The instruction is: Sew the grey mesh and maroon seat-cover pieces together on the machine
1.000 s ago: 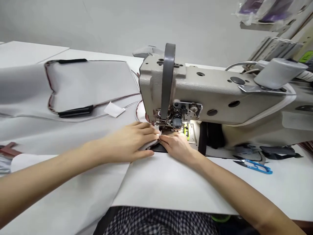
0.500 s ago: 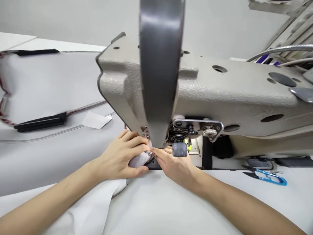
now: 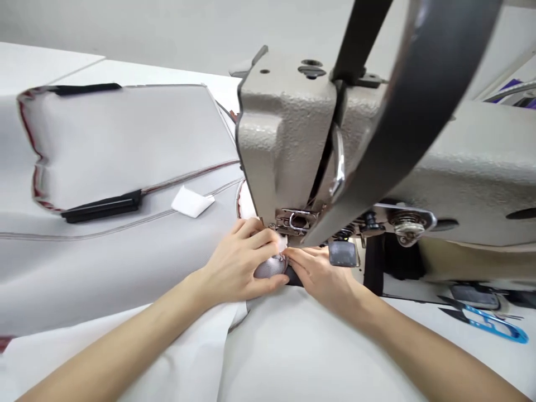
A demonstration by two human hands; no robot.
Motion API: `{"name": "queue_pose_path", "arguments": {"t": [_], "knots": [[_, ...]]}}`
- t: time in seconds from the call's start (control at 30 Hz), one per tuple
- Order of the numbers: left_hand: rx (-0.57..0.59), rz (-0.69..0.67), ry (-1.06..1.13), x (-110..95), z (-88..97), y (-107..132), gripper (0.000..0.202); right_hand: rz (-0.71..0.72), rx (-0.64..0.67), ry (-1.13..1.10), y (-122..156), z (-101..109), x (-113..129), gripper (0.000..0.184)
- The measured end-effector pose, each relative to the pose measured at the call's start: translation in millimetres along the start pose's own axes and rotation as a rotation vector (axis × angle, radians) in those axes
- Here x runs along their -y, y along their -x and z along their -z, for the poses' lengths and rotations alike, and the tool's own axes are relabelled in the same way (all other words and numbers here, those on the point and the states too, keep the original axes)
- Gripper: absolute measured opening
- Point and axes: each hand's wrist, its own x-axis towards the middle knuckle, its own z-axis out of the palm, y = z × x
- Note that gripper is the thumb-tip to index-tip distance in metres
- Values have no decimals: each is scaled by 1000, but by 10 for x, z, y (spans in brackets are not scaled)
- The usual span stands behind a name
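My left hand (image 3: 237,265) is curled over a folded piece of light grey fabric (image 3: 268,269), thumb on the near side and fingers on top. My right hand (image 3: 324,272) presses its fingertips, held together, on the right edge of that fabric. Both hands work close under the head of a beige sewing machine (image 3: 268,134), almost touching each other. The needle and presser foot are hidden behind the hands and machine parts. A large grey sewn panel (image 3: 138,123) with red-edged seams spreads to the left of the machine.
A white paper-like slip (image 3: 191,202) and a black strip (image 3: 103,206) lie on the panel. Blue thread snips (image 3: 489,322) rest at the right. A dark curved bar (image 3: 422,123) crosses the view in front of the machine. White material (image 3: 180,357) lies under my left forearm.
The view has shifted, so the machine and hands appear farther right and more of the panel shows. Both hands keep their places on the fabric.
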Motion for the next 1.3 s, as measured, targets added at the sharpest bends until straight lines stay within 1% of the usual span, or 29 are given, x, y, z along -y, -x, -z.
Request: {"name": "queue_pose_path", "arguments": {"t": [0.07,0.17,0.23,0.33,0.47,0.53,0.6,0.73,0.87,1.03,1.1,1.17,1.23,1.3], "knots": [[14,-30,12,9,15,-3,38,-20,20,-89,-5,-24,-8,25],[-3,20,-44,-5,32,-12,42,-77,74,-131,-17,-23,14,28],[-33,66,-92,-45,26,-19,43,-110,120,-102,-29,2,39,31],[-43,127,-117,-155,-13,-39,44,-147,188,-46,-52,59,59,34],[-65,220,-123,-295,-83,-77,47,-167,297,-13,-76,137,35,46],[-80,237,-122,-312,-100,-86,48,-188,321,-6,-76,159,26,48],[-83,229,-115,-296,-102,-85,47,-212,315,0,-68,166,28,45],[-68,213,-82,-228,-86,-77,47,-230,292,10,-51,147,34,41],[-59,201,-61,-134,-73,-107,48,-200,261,-16,-67,112,-4,38],[40,164,-15,45,-59,-140,50,-172,238,-11,-99,109,-17,39],[54,125,13,121,-52,-123,49,-168,240,30,-95,126,3,36],[62,66,43,207,-39,-96,53,-147,236,95,-80,135,26,32],[83,-12,91,318,-18,-81,59,-120,201,134,-64,120,41,26],[125,-92,134,457,12,-99,63,-142,142,114,-55,81,42,21]]}}
